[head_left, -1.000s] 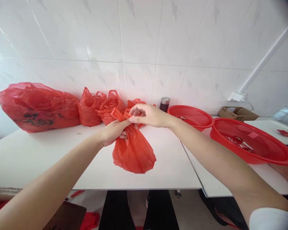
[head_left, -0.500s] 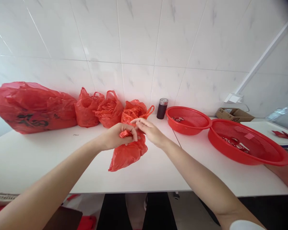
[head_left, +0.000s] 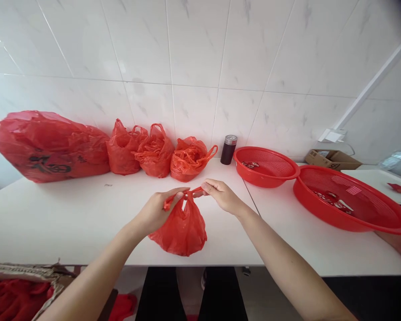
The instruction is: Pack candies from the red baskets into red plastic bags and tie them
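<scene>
A filled red plastic bag (head_left: 182, 229) hangs or rests at the front of the white table, its handles pulled together at the top. My left hand (head_left: 160, 208) is closed on the handle end at the bag's upper left. With fingers pinched, my right hand (head_left: 220, 194) draws the other handle out to the right. Between the hands the handles cross in a twist, with a small gap below them. What the bag contains is hidden.
Along the wall stand a large red bag (head_left: 50, 151), several smaller red bags (head_left: 157, 156) and a dark flask (head_left: 229, 151). To the right are two red mesh basins (head_left: 267, 178) with small pieces inside, a cardboard box (head_left: 334, 160) and another person's arm (head_left: 396, 245).
My hands have moved apart and slightly down, with the right now pinching a handle. The bag, earlier tilted to the left, hangs straighter with its handles stretched between my hands.
</scene>
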`<state>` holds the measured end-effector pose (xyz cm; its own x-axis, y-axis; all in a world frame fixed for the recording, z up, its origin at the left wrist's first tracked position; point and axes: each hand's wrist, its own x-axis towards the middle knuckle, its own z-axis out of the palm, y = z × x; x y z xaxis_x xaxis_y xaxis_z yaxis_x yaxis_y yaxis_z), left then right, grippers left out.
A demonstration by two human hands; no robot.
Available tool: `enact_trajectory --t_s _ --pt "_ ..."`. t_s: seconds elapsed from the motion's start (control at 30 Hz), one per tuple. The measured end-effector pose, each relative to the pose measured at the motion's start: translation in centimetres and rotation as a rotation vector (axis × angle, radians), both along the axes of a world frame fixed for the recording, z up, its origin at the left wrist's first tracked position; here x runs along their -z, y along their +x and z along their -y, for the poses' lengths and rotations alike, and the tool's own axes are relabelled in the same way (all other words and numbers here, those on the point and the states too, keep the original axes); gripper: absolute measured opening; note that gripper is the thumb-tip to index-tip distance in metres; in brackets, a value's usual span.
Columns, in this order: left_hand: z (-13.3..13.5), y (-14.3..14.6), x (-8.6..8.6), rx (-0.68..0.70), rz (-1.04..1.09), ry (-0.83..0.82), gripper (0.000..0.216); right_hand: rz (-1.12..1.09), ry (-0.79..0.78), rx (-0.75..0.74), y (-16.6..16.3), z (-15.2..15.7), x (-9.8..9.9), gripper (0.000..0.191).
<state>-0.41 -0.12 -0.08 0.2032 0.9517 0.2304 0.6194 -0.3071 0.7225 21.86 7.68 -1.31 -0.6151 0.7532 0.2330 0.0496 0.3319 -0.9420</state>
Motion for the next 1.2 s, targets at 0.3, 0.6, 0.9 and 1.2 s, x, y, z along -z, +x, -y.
enact_trajectory --t_s 0.3,0.6,0.9,1.2 --pt "3.2 -2.8 11.7 -0.501 0.195 -0.115 0.048 0.283 0.07 0.544 2.7 -2.8 10.9 0.035" --pt "-0.4 0.1 14.4 -0.747 0.017 -0.085 0.04 0.458 0.16 0.675 -6.0 -0.5 14.3 0.029" --pt "-1.9 -2.3 15.3 -0.671 -0.216 -0.154 0.015 0.59 0.056 0.752 -4.2 -4.3 14.0 0.021" --pt "-2.5 -2.4 15.0 -0.621 -0.072 -0.095 0.04 0.365 -0.119 0.51 -2.8 -4.1 13.3 0.028"
